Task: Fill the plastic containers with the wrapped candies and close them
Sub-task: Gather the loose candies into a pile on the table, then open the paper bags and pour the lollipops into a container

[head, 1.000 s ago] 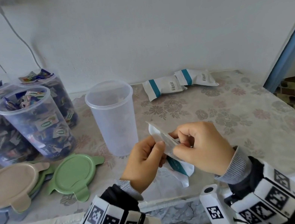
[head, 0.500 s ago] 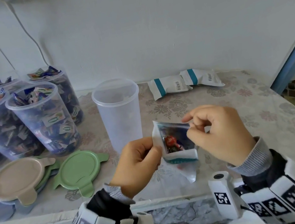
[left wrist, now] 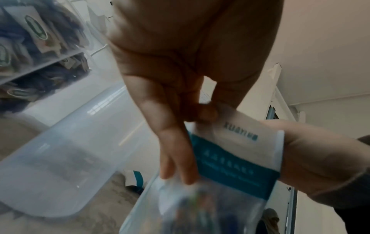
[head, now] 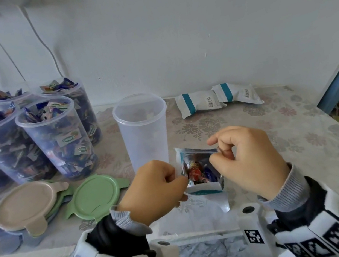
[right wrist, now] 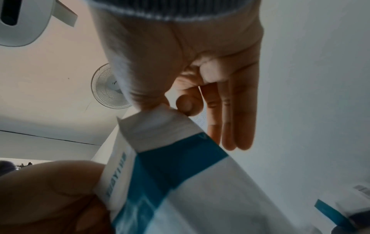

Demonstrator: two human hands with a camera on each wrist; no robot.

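A white candy bag (head: 205, 190) with a teal band hangs just above the table's front edge, its mouth pulled wide so wrapped candies (head: 195, 172) show inside. My left hand (head: 180, 178) pinches the bag's left lip and my right hand (head: 215, 156) pinches its right lip. In the left wrist view, thumb and fingers of the left hand (left wrist: 204, 110) grip the bag (left wrist: 230, 158). In the right wrist view the right hand (right wrist: 172, 104) pinches the top corner of the bag (right wrist: 180, 166). An empty clear container (head: 143, 133) stands right behind the bag.
Several clear containers (head: 56, 137) full of wrapped candies stand at the left, without lids. A green lid (head: 95, 193) and a beige lid (head: 25, 203) on a stack lie in front of them. Two sealed bags (head: 200, 102) lie at the back by the wall.
The two hands have drawn apart and pulled the flat bag's mouth open, so the candies inside now show. The bag has stayed in front of the empty container.
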